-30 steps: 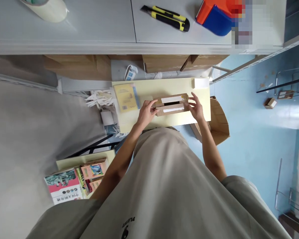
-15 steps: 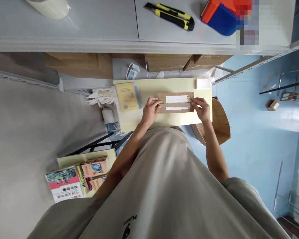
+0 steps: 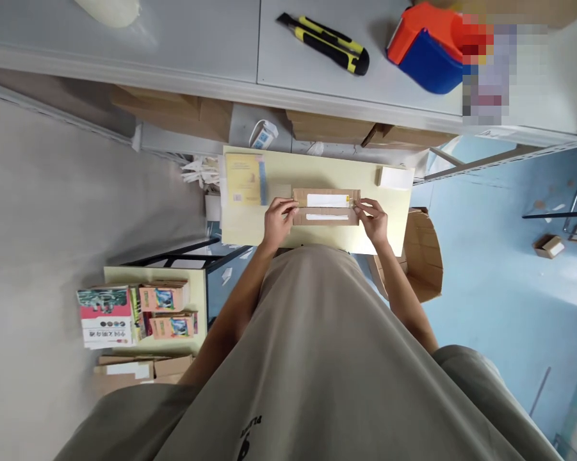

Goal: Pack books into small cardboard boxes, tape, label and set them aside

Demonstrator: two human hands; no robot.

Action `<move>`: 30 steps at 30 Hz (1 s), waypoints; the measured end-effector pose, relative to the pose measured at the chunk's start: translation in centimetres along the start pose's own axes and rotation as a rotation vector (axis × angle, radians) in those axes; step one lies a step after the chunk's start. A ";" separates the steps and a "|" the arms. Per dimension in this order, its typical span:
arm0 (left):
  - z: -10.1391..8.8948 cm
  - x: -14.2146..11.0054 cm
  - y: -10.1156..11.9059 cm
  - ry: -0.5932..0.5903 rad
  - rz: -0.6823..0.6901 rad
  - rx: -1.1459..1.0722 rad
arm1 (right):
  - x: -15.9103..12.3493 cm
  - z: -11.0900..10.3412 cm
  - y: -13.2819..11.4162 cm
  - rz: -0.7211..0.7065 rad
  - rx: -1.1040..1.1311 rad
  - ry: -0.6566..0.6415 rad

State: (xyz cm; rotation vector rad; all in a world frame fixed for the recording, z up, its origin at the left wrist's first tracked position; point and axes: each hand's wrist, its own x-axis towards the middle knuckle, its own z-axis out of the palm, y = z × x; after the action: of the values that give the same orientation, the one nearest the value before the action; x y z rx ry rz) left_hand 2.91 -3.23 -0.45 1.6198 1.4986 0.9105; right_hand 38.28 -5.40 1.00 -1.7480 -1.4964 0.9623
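Observation:
A flat brown cardboard mailer [image 3: 325, 207] with two white strips lies on the pale yellow table [image 3: 312, 176]. My left hand [image 3: 278, 221] pinches its left end. My right hand [image 3: 373, 219] pinches its right end, close to a small yellow tab. Both flaps lie folded flat and the box looks closed. A yellow book [image 3: 243, 178] in clear wrap rests on the table to the left of the mailer.
A white pad [image 3: 394, 177] sits at the table's far right corner. A yellow and black utility knife [image 3: 325, 43] and an orange and blue tape dispenser [image 3: 425, 50] lie on the grey shelf [image 3: 173, 38]. Stacked books [image 3: 139, 310] stand on a low stand at left. An open carton [image 3: 425, 256] sits on the blue floor.
The mailer's two flaps, apart with a dark gap a second ago, are folded flat together. Both hands moved from the flaps to pinching the mailer's ends. My view shifted slightly.

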 end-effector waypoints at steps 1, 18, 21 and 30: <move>0.0 -0.1 0.0 0.006 -0.013 0.001 | 0.1 0.0 0.0 -0.001 0.007 -0.010; -1.1 1.0 1.7 -0.022 -0.119 0.103 | 0.5 -1.9 -1.0 -0.043 0.007 -0.195; -2.0 2.5 3.0 0.040 0.002 0.176 | 0.8 -3.6 -2.3 -0.058 -0.047 -0.198; -0.6 13.7 14.6 0.118 0.369 0.050 | 10.7 -12.3 -10.2 -0.455 -0.284 0.125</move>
State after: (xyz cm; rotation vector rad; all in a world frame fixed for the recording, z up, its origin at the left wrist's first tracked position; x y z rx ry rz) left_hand 10.25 9.73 12.93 1.9483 1.3295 1.1947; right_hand 44.28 6.59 14.74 -1.5136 -1.9045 0.4177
